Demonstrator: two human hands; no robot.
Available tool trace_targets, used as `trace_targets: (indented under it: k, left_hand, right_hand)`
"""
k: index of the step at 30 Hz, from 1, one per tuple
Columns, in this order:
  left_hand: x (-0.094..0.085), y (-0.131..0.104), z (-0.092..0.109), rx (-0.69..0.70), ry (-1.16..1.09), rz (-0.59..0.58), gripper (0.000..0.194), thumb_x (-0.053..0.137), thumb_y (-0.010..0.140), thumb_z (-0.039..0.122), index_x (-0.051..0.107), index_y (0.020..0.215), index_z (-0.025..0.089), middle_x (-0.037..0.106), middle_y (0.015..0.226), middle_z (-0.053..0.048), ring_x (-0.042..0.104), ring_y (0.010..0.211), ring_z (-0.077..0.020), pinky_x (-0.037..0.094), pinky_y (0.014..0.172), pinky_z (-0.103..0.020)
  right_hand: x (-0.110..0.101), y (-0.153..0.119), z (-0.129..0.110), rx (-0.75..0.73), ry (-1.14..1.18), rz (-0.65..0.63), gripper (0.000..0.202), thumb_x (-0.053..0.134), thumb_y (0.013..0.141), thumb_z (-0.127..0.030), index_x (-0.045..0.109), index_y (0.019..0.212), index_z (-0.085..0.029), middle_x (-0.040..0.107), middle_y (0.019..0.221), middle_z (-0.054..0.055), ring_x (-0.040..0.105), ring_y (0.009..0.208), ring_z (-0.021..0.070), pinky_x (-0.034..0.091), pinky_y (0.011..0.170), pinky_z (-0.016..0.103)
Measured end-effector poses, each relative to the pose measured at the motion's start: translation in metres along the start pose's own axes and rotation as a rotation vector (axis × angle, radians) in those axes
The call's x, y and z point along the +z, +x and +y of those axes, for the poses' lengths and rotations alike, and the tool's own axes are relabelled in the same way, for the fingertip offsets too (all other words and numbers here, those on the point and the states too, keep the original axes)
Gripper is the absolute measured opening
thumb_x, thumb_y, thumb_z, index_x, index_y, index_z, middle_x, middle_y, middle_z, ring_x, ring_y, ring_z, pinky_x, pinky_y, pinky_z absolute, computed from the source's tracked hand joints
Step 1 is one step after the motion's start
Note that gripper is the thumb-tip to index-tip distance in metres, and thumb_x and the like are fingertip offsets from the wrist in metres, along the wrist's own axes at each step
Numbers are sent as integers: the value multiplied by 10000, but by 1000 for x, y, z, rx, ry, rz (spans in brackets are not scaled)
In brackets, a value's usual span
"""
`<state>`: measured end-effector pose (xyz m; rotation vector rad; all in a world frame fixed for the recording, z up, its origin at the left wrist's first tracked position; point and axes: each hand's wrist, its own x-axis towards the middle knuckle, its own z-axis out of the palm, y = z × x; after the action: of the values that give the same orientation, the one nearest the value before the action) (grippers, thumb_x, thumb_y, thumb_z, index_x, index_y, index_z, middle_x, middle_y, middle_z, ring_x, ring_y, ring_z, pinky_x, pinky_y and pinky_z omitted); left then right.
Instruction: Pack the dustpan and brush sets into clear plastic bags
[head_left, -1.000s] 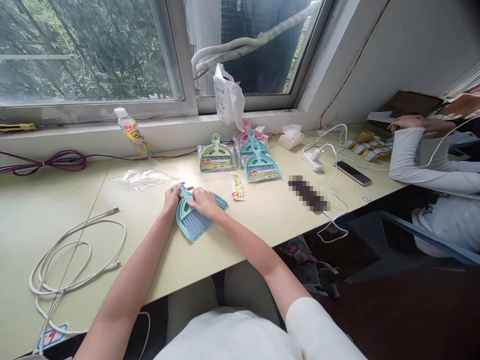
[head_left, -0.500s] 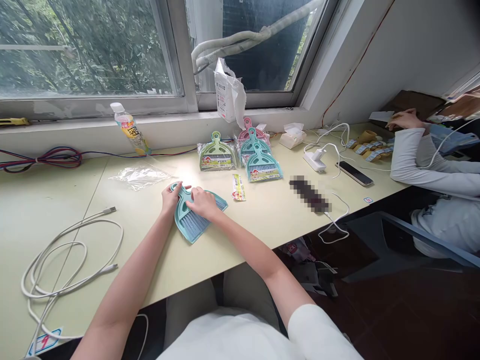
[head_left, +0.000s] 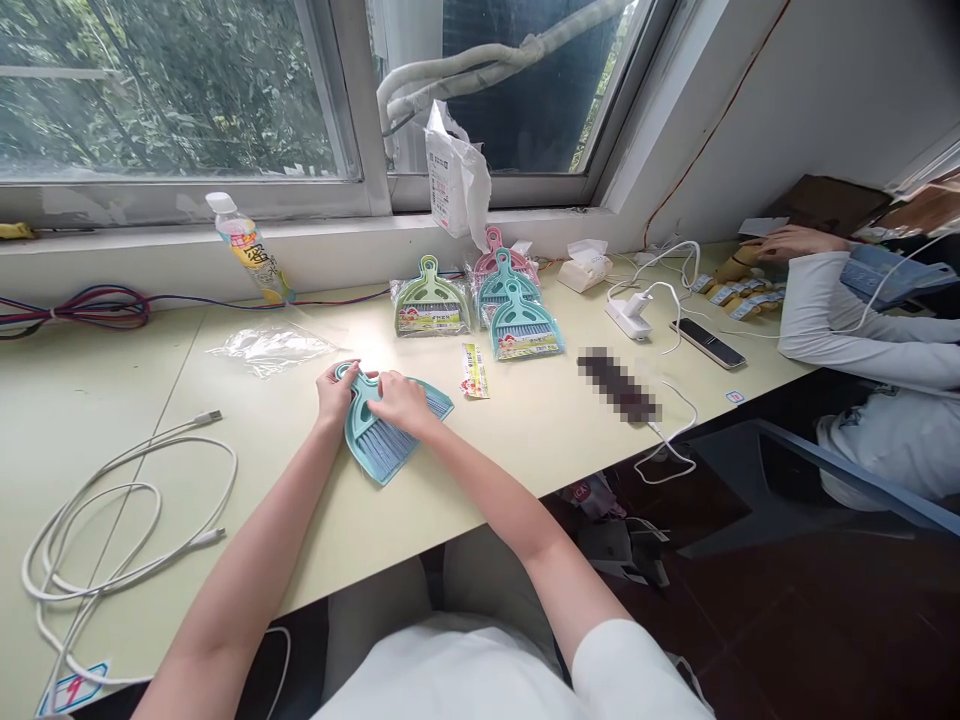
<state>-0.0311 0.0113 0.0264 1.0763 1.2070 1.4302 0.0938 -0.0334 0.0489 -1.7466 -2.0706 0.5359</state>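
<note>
A teal brush and dustpan set (head_left: 384, 447) lies on the pale table in front of me, the brush nested in the pan. My left hand (head_left: 335, 393) is closed round the handle end at the upper left. My right hand (head_left: 400, 402) lies across the middle of the set, its fingers gripping the brush near the base of the handle. To the right lies a small printed label card (head_left: 475, 372). Behind it stand wrapped sets: a green one (head_left: 431, 300), a front teal one (head_left: 525, 325) and others behind it. A crumpled clear wrapper (head_left: 271, 347) lies at the back left.
Coiled white cable (head_left: 157, 495) covers the left side of the table (head_left: 315, 570). A drink bottle (head_left: 251, 250) leans by the window sill. At the right are a tissue pack (head_left: 585, 265), a power strip (head_left: 628, 318), a phone (head_left: 711, 343) and a person's sleeved arm (head_left: 847, 330).
The whole view has shifted slightly. Both hands keep nearly the same hold on the teal set. At the far right, the other person's hand has moved lower, towards the yellow items.
</note>
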Motion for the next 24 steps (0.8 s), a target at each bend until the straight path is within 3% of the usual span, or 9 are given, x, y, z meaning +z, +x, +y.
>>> trace_targets:
  k: [6, 9, 11, 14, 19, 22, 24]
  left_hand:
    - [-3, 2, -6, 18, 33, -3, 349, 721, 650, 365, 670, 917, 145, 591, 585, 3, 573, 485, -136, 412, 469, -228]
    - [-5, 4, -5, -52, 28, -33, 398, 660, 725, 444, 649, 996, 153, 643, 646, -17, 501, 414, -103, 341, 406, -207]
    - [-5, 5, -2, -111, -21, -90, 434, 655, 752, 489, 616, 1048, 175, 703, 775, -54, 556, 463, -117, 374, 418, -206]
    - [-7, 5, 1, -151, -116, -240, 461, 752, 703, 470, 609, 1033, 181, 731, 985, -119, 687, 689, -189, 506, 538, -249]
    - [-11, 1, 5, -246, -78, -460, 479, 845, 628, 351, 673, 1023, 139, 741, 994, -138, 722, 837, -262, 573, 641, -291]
    - [-11, -5, 9, -284, -28, -535, 558, 874, 587, 238, 683, 1104, 150, 749, 993, -128, 729, 829, -260, 577, 647, -284]
    - [-10, -9, 13, -267, -43, -536, 608, 869, 594, 219, 670, 1164, 158, 749, 1012, -121, 732, 840, -254, 583, 675, -288]
  right_hand:
    - [-4, 5, 4, 1, 25, -47, 149, 634, 823, -359, 603, 877, -223, 685, 1137, 36, 659, 1034, 234, 510, 825, 308]
    - [-6, 5, 5, 15, 32, -26, 162, 653, 823, -376, 605, 829, -222, 708, 1061, 30, 664, 993, 212, 500, 808, 279]
    - [-6, 4, 5, 34, 38, 15, 171, 650, 833, -382, 605, 822, -217, 709, 1018, 33, 667, 949, 196, 494, 796, 267]
    - [-2, 1, 5, 47, 56, 90, 169, 641, 842, -373, 598, 824, -211, 693, 997, 34, 664, 913, 182, 491, 782, 259]
    - [-2, 1, 13, 75, 41, 205, 119, 560, 909, -321, 598, 885, -211, 653, 1031, 45, 651, 933, 177, 498, 799, 267]
    - [-17, -4, 8, 43, 129, 260, 143, 483, 959, -290, 598, 954, -204, 615, 1108, 61, 656, 906, 155, 516, 816, 276]
    - [-39, -25, -5, -58, 316, 382, 193, 429, 990, -311, 569, 1086, -219, 569, 1221, 73, 663, 921, 138, 535, 827, 278]
